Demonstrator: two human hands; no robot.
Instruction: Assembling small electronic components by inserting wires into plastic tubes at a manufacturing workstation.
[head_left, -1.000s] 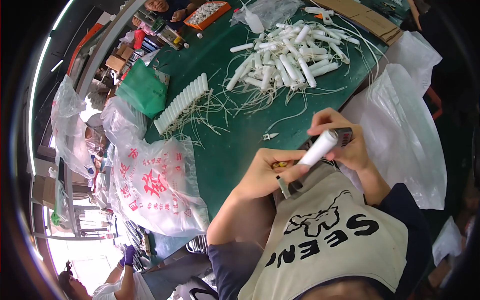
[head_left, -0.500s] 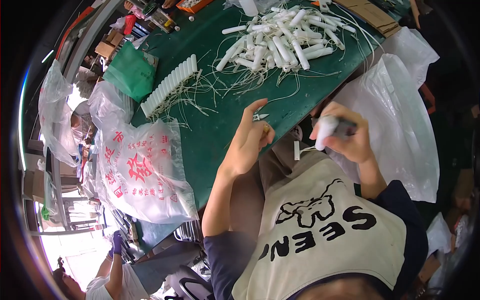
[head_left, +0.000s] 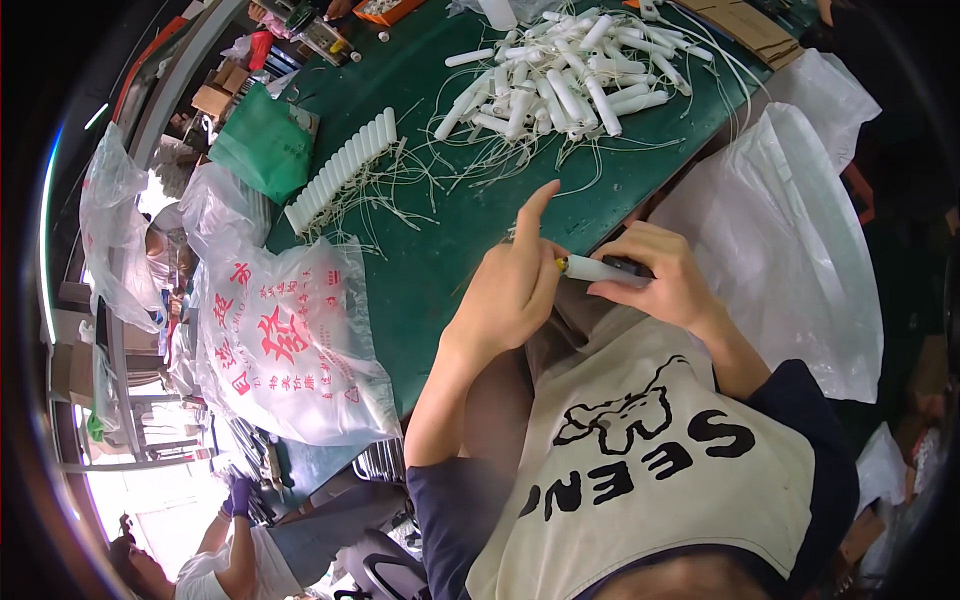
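My left hand is in front of me at the green table's near edge, its index finger stretched out and its other fingers curled. Those fingers close on a small yellow-tipped piece that meets the end of a white tube. The rest of that piece is hidden in the hand. My right hand grips the white tube, which points left. A black object is held in the same hand above the tube; its kind does not show.
A heap of white tubes with thin wires covers the far part of the green table. A row of white tubes lies at the left, beside a printed plastic bag. White sacks hang at the right. Another person works at lower left.
My right hand has moved left and turned the white tube to point at my left hand. My left hand has moved slightly right, so the yellow-tipped piece and the tube's end now meet.
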